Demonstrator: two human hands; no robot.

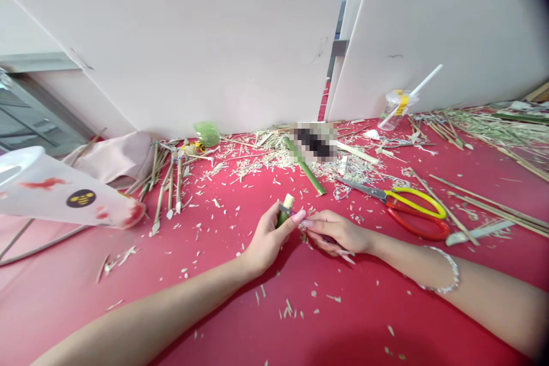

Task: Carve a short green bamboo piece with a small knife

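My left hand (268, 234) is closed around a short green piece of bamboo (288, 202) with a pale, peeled end pointing up and away. My right hand (337, 233) is just to its right, fingers curled around a slim dark knife (329, 238), mostly hidden by the fingers. A dark edge, apparently its blade, lies across the bamboo by my left thumb. The fingertips of both hands nearly meet. Beyond them, a longer green bamboo stick (313, 177) lies among shavings. Scissors (386, 195) with one yellow and one red handle lie open right of my right hand.
Pale shavings (274, 163) cover the red table (223, 309). At left a large stained plastic cup (55, 191) leans beside thin sticks (171, 180) and a pink cloth (115, 154). A clear cup (392, 110) with a straw stands by the white partition (193, 46). Bamboo strips (497, 206) lie right.
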